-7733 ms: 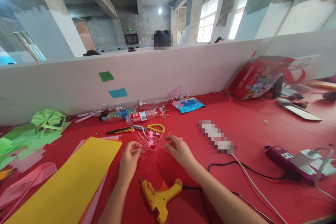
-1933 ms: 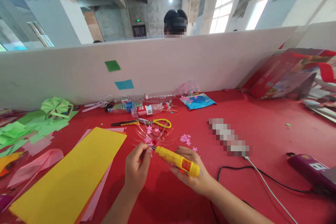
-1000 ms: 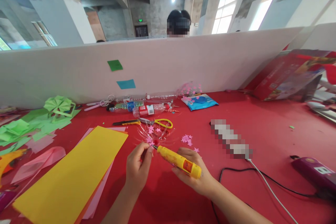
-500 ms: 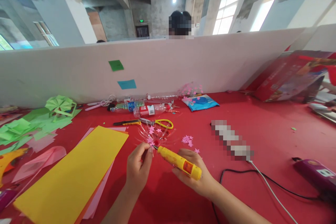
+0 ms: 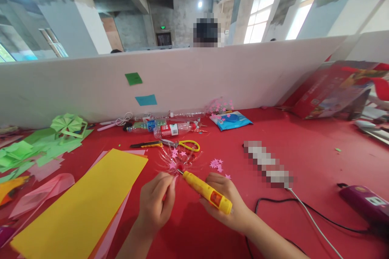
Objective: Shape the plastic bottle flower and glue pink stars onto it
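Note:
My right hand (image 5: 226, 198) is closed around a yellow pen-shaped tool (image 5: 206, 191), its metal tip pointing up and left. My left hand (image 5: 158, 200) is closed in a pinch beside that tip, with a small bit of pink at the fingertips, too small to name. Just beyond the tip lies a clear plastic piece (image 5: 190, 161) cut into splayed strips with a red centre. Pink stars (image 5: 174, 153) sit on its strips. To its right is a small pile of loose pink stars (image 5: 216, 164).
Behind are yellow-handled scissors (image 5: 190, 145), a cutter (image 5: 146, 144), plastic bottles (image 5: 170, 130) and a blue packet (image 5: 231, 120). Yellow paper (image 5: 82, 206) and green paper (image 5: 45, 145) lie left. Cables (image 5: 313, 213) and a purple device (image 5: 364, 204) are right. A person's head shows beyond the partition (image 5: 182, 77).
My left hand has drawn slightly left and down, away from the plastic piece. My right hand still holds the yellow tool in nearly the same place. The view has shifted slightly.

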Demonstrator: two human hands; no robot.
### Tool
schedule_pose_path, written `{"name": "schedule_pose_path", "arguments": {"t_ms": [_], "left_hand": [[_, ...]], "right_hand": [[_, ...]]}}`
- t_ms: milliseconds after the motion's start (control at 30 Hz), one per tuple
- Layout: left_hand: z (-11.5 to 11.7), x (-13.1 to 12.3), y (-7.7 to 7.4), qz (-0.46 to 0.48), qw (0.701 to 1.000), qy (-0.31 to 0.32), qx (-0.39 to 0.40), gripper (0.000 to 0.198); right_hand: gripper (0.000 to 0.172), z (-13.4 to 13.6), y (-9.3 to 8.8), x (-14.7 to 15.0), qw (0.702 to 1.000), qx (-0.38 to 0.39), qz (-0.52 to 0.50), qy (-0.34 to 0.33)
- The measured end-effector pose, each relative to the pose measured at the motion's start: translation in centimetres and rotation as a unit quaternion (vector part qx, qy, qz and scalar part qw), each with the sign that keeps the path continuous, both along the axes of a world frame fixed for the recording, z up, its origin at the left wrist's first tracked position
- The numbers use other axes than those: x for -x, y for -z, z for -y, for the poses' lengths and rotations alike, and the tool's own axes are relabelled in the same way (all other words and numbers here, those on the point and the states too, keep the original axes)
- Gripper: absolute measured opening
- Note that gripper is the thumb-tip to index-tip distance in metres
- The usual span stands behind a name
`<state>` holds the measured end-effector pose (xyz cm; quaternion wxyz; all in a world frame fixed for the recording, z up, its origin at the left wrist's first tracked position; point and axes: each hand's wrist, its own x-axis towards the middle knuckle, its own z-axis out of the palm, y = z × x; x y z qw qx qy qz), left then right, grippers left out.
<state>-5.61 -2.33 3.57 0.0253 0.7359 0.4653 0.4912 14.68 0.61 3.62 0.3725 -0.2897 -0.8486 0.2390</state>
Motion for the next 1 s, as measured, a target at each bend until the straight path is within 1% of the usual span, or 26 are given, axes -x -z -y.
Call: {"name": "schedule_pose_path", "arguments": {"t_ms": [33, 100, 133, 200, 233, 300, 367, 433, 467, 533, 567, 600, 633, 667, 700, 733, 800, 867, 933, 1000], "left_hand": [[0.1, 0.1, -0.1, 0.04, 0.999, -0.019, -0.001, 0.013], [0.2, 0.2, -0.3, 0.141, 0.988, -0.055, 0.017, 0.014], [0.2, 0.3, -0.3, 0.196, 0.978, -0.066, 0.035, 0.015], [-0.1, 0.4, -0.5, 0.292, 0.95, -0.063, 0.086, 0.017], [-0.2, 0.4, -0.6, 0.329, 0.935, -0.054, 0.121, 0.018], [-0.5, 0.3, -0.7, 0.382, 0.902, -0.019, 0.199, 0.02], [-0.6, -0.1, -0.9, 0.419, 0.863, 0.029, 0.28, 0.022], [-0.5, -0.6, -1.0, 0.439, 0.82, 0.081, 0.357, 0.022], [-0.5, -0.9, -1.0, 0.444, 0.8, 0.103, 0.39, 0.022], [-0.4, -1.4, -1.0, 0.45, 0.767, 0.134, 0.438, 0.02], [-0.3, -1.5, -1.0, 0.454, 0.754, 0.144, 0.452, 0.02], [-0.3, -1.6, -1.0, 0.458, 0.742, 0.153, 0.465, 0.019], [-0.3, -1.7, -1.0, 0.46, 0.731, 0.161, 0.477, 0.019], [-0.2, -1.8, -1.0, 0.462, 0.722, 0.166, 0.488, 0.018], [-0.2, -1.9, -0.9, 0.464, 0.713, 0.171, 0.497, 0.018], [-0.2, -1.9, -0.9, 0.465, 0.704, 0.177, 0.507, 0.017], [-0.1, -2.0, -0.9, 0.472, 0.685, 0.19, 0.522, 0.016], [-0.1, -2.0, -0.8, 0.482, 0.663, 0.214, 0.531, 0.015], [0.0, -2.0, -0.9, 0.492, 0.641, 0.245, 0.536, 0.016], [0.0, -1.9, -1.0, 0.502, 0.619, 0.277, 0.536, 0.016]], "right_hand": [[0.026, 0.0, -0.1, -0.1, 1.0, 0.006, 0.003, -0.019], [0.021, 0.2, -0.2, -0.1, 0.996, 0.027, 0.038, -0.08], [0.018, 0.3, -0.2, 0.0, 0.991, 0.034, 0.073, -0.11], [0.013, 0.5, 0.3, 0.3, 0.974, 0.029, 0.164, -0.153], [0.013, 0.6, 0.7, 0.6, 0.965, 0.021, 0.206, -0.161], [0.022, 0.7, 1.5, 0.9, 0.95, 0.01, 0.266, -0.164], [0.034, 0.8, 2.1, 1.1, 0.941, 0.017, 0.301, -0.152], [0.042, 0.7, 2.2, 1.0, 0.938, 0.034, 0.312, -0.144], [0.045, 0.6, 2.0, 0.8, 0.939, 0.046, 0.307, -0.148], [0.043, 0.4, 1.2, 0.4, 0.947, 0.072, 0.27, -0.158], [0.036, 0.3, 0.6, 0.2, 0.954, 0.085, 0.24, -0.157], [0.023, 0.2, 0.1, 0.1, 0.965, 0.091, 0.204, -0.139], [0.015, 0.1, -0.5, 0.0, 0.976, 0.085, 0.169, -0.106], [0.011, 0.1, -1.1, 0.0, 0.987, 0.074, 0.13, -0.063], [0.01, 0.0, -1.5, 0.0, 0.994, 0.055, 0.095, -0.031], [0.009, 0.0, -1.9, 0.1, 0.997, 0.031, 0.067, -0.015], [0.01, -0.1, -2.4, 0.4, 0.999, -0.013, 0.032, -0.008], [0.009, -0.1, -2.6, 0.9, 0.999, -0.028, 0.015, -0.016], [0.008, -0.3, -2.7, 1.2, 1.0, 0.011, -0.008, -0.02], [0.008, -0.5, -2.8, 1.5, 0.994, 0.094, -0.043, -0.034]]}}
